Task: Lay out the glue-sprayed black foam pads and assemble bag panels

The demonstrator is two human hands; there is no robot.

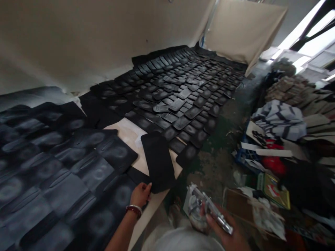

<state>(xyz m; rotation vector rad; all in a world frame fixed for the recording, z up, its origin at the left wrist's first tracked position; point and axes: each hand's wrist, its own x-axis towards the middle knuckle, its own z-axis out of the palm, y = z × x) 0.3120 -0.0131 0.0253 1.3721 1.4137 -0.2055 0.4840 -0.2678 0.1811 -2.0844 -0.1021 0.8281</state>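
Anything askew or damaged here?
Black panel at the left hand lies askew across the beige board, out of line with the rows beyond. The wall sheet looks ragged along its lower edge.

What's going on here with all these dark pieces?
A person is working over a broad spread of overlapping dark panels, many with hazy pale marks. The left hand pinches the near left corner of a plain black panel, which lies across a pale sheet. The right hand holds a silvery metal tool, blurred, off to the right of that panel.
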